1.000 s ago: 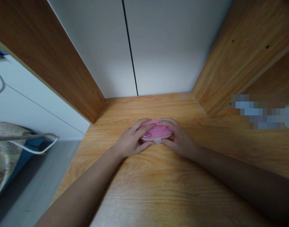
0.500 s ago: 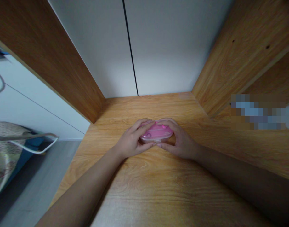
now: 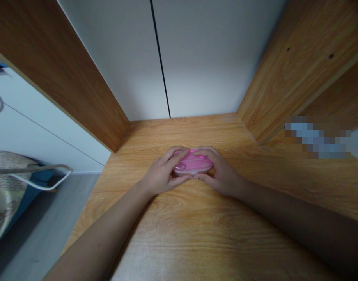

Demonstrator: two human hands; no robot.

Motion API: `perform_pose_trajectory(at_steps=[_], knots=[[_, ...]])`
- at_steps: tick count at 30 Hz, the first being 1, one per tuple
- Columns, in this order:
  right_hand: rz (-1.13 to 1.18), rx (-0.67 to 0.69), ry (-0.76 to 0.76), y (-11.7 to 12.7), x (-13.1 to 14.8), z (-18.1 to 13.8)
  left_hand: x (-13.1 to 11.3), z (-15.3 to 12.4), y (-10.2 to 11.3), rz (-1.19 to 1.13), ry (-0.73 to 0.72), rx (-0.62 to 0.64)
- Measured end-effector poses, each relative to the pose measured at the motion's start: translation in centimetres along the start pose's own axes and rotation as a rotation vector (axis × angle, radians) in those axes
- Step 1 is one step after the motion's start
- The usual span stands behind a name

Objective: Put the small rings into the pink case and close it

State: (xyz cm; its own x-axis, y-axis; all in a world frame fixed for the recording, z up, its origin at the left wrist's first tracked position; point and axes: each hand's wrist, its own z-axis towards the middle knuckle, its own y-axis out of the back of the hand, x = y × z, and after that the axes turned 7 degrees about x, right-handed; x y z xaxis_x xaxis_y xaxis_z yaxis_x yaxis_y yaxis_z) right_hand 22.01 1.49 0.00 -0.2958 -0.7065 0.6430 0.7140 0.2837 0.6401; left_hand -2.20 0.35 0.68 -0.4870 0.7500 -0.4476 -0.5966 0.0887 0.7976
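A small pink plastic container with a lid (image 3: 193,165) rests on the wooden desk (image 3: 196,226), in the middle of the view. My left hand (image 3: 161,173) grips its left side, fingers curled over the top and thumb at the near edge. My right hand (image 3: 221,173) holds its right side in the same way, with the thumb tip meeting the left thumb at the front rim. Both hands are closed around it, hiding most of its sides.
Wooden side panels (image 3: 64,78) rise left and right of the desk, and a white back wall (image 3: 196,58) closes the rear. A blurred patch (image 3: 316,136) lies on the right. Left of the desk, a chair with patterned fabric (image 3: 9,183) stands on grey floor.
The container has tipped slightly back down and my thumbs have shifted closer together along its front rim. The arms stay where they were.
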Motion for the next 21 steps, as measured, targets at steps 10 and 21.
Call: perform_pose_trajectory(at_steps=[10, 21], knots=[[-0.069, -0.017, 0.010, -0.38, -0.02, -0.23, -0.11, 0.09, -0.04, 0.029, 0.011, 0.003], [-0.103, -0.014, -0.015, -0.31, 0.25, -0.08, -0.21, -0.01, -0.03, 0.071, 0.014, 0.000]])
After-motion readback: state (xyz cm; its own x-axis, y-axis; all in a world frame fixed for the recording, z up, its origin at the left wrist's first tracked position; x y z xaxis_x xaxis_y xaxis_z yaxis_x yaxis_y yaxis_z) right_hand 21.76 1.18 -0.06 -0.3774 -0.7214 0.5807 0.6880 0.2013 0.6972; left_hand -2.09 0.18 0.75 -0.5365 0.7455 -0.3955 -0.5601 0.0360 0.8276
